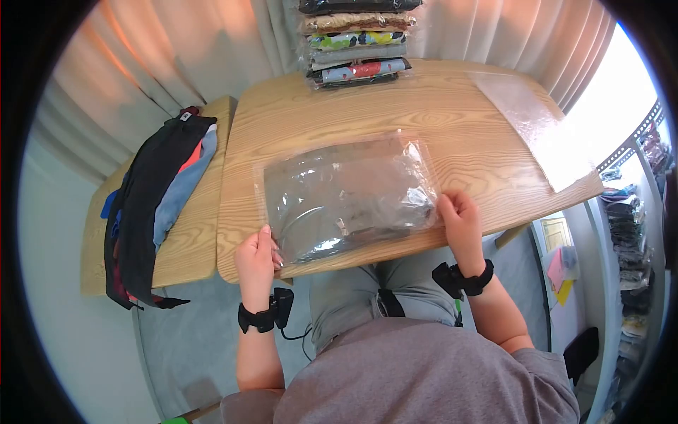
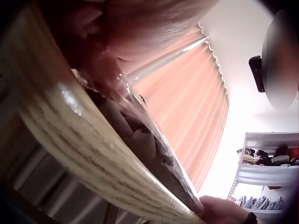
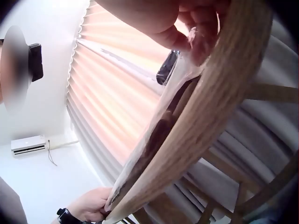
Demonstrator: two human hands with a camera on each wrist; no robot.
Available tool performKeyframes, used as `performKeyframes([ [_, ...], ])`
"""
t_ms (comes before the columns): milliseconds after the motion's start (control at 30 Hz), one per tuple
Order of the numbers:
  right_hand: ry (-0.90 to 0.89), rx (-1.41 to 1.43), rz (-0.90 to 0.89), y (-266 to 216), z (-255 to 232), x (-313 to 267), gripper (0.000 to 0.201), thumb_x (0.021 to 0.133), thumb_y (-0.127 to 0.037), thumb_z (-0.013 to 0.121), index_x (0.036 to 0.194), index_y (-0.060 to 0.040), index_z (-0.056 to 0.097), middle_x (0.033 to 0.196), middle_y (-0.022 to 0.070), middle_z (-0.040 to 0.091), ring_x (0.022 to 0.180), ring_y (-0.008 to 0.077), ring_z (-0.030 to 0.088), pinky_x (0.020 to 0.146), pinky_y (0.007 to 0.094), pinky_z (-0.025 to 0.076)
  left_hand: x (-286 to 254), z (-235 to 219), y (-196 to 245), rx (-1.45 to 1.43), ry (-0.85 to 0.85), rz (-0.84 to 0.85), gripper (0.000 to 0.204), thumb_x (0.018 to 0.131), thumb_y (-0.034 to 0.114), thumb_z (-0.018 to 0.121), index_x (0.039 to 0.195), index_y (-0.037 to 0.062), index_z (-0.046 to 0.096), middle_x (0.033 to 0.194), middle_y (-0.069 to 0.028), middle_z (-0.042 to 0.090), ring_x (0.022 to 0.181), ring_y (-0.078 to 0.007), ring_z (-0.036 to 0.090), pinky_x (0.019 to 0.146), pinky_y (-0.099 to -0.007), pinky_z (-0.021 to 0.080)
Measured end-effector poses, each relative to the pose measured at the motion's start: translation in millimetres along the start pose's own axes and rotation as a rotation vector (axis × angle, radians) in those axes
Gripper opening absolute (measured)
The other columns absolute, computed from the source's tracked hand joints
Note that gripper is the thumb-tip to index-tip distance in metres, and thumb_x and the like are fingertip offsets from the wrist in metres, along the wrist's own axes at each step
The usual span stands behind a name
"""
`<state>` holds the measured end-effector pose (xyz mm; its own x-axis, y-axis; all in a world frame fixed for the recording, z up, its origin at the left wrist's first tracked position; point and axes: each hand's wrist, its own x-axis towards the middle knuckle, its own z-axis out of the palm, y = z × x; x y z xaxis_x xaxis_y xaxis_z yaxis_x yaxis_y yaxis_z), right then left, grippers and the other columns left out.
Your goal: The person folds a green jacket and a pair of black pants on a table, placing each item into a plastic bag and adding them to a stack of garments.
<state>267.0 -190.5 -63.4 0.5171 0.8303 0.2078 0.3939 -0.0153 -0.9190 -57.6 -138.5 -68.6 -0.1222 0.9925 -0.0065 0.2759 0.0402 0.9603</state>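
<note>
A clear plastic bag [image 1: 346,194] lies flat near the table's front edge, with a folded grey-brown garment [image 1: 304,184] inside it. Glare and creases run over the plastic, mostly toward its right end. My left hand [image 1: 256,258] pinches the bag's lower left corner between thumb and fingers. At the lower right corner, my right hand [image 1: 461,219] pinches the plastic edge. The right wrist view shows thumb and fingers of the right hand [image 3: 187,28] closed on the clear film beside the table edge.
A stack of bagged folded clothes [image 1: 360,46] stands at the table's back. Another clear plastic sheet [image 1: 530,127] lies at the right. On a side table [image 1: 191,247] to the left are dark trousers [image 1: 152,184] and other clothes. Shelves [image 1: 611,283] line the right side.
</note>
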Motion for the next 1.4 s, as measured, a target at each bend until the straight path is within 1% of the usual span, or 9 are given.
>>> performKeyframes([
  [100, 0.165, -0.197, -0.531, -13, 7, -17, 0.038, 0.083, -0.009, 0.06, 0.119, -0.0038, 0.052, 0.125, 0.0165, 0.052, 0.11, 0.0261, 0.054, 0.091, 0.0355, 0.043, 0, 1, 5, -0.046, 0.004, -0.035, 0.039, 0.096, 0.025, 0.049, 0.064, 0.0031, 0.051, 0.048, -0.0019, 0.049, 0.04, -0.0077, 0.046, 0.039, -0.0224, 0.036],
  [167, -0.243, -0.379, -0.747, -48, 19, -33, 0.042, 0.082, -0.016, 0.062, 0.123, -0.0087, 0.052, 0.132, 0.0154, 0.048, 0.127, 0.03, 0.041, 0.104, 0.0432, 0.031, -1, 4, 4, -0.051, 0.021, -0.033, 0.04, 0.096, 0.025, 0.049, 0.063, 0.0034, 0.051, 0.047, -0.0008, 0.047, 0.039, -0.0069, 0.045, 0.038, -0.022, 0.034],
  [333, -0.424, -0.697, -0.854, -44, 65, -28, 0.052, 0.088, -0.037, 0.055, 0.134, -0.0159, 0.045, 0.142, 0.0166, 0.036, 0.134, 0.0332, 0.031, 0.107, 0.05, 0.025, -3, -8, 7, -0.003, -0.099, -0.07, 0.03, 0.095, 0.025, 0.051, 0.079, 0.0002, 0.057, 0.066, -0.01, 0.058, 0.057, -0.0146, 0.057, 0.052, -0.027, 0.046],
  [400, -0.417, -0.685, -0.868, -46, 66, -27, 0.05, 0.089, -0.038, 0.053, 0.133, -0.0151, 0.046, 0.142, 0.0165, 0.035, 0.133, 0.0329, 0.031, 0.107, 0.0502, 0.025, -23, -2, 34, 0.638, 0.447, 0.618, 0.03, 0.092, 0.023, 0.054, 0.109, -0.0015, 0.055, 0.108, -0.0224, 0.057, 0.1, -0.0267, 0.058, 0.084, -0.0373, 0.046],
  [433, -0.433, -0.66, -0.853, -47, 67, -28, 0.048, 0.09, -0.039, 0.051, 0.131, -0.0143, 0.047, 0.142, 0.0165, 0.035, 0.133, 0.0325, 0.031, 0.106, 0.0503, 0.025, -28, -2, 48, 0.631, 0.458, 0.615, 0.03, 0.092, 0.023, 0.054, 0.109, -0.0015, 0.055, 0.108, -0.0224, 0.057, 0.1, -0.0267, 0.058, 0.084, -0.0373, 0.046],
  [500, -0.455, -0.668, -0.877, -50, 63, -23, 0.047, 0.091, -0.038, 0.05, 0.131, -0.0142, 0.048, 0.141, 0.0175, 0.037, 0.132, 0.0333, 0.033, 0.106, 0.0502, 0.027, -28, 1, 74, 0.73, 0.004, 0.818, 0.05, 0.087, 0.024, 0.058, 0.13, 0.0021, 0.043, 0.137, -0.0221, 0.039, 0.128, -0.0324, 0.037, 0.104, -0.0445, 0.03],
  [600, -0.41, -0.833, -0.921, -52, 59, -2, 0.048, 0.091, -0.039, 0.05, 0.132, -0.0162, 0.047, 0.138, 0.0173, 0.042, 0.13, 0.0335, 0.036, 0.104, 0.0501, 0.029, 1, 16, 79, 1.0, -0.374, 0.979, 0.053, 0.088, 0.029, 0.056, 0.133, 0.005, 0.043, 0.144, -0.0136, 0.035, 0.133, -0.0309, 0.031, 0.108, -0.0453, 0.026],
  [700, -0.5, -0.829, -1.046, -45, 51, 23, 0.048, 0.09, -0.041, 0.05, 0.134, -0.0199, 0.045, 0.138, 0.0158, 0.042, 0.13, 0.0318, 0.036, 0.105, 0.0507, 0.028, 33, 21, 65, 1.129, -0.461, 1.112, 0.057, 0.088, 0.036, 0.055, 0.136, 0.0088, 0.041, 0.145, -0.0115, 0.034, 0.135, -0.0303, 0.029, 0.109, -0.0471, 0.025],
  [1400, -1.013, -0.837, -0.758, -29, 53, 62, 0.051, 0.097, -0.044, 0.036, 0.145, -0.0261, 0.027, 0.152, 0.0132, 0.019, 0.141, 0.0318, 0.014, 0.11, 0.0545, 0.015, 63, 35, 43, 1.119, -0.802, 0.769, 0.063, 0.095, 0.046, 0.039, 0.146, 0.0128, 0.022, 0.153, -0.0128, 0.016, 0.142, -0.0304, 0.012, 0.113, -0.0476, 0.012],
])
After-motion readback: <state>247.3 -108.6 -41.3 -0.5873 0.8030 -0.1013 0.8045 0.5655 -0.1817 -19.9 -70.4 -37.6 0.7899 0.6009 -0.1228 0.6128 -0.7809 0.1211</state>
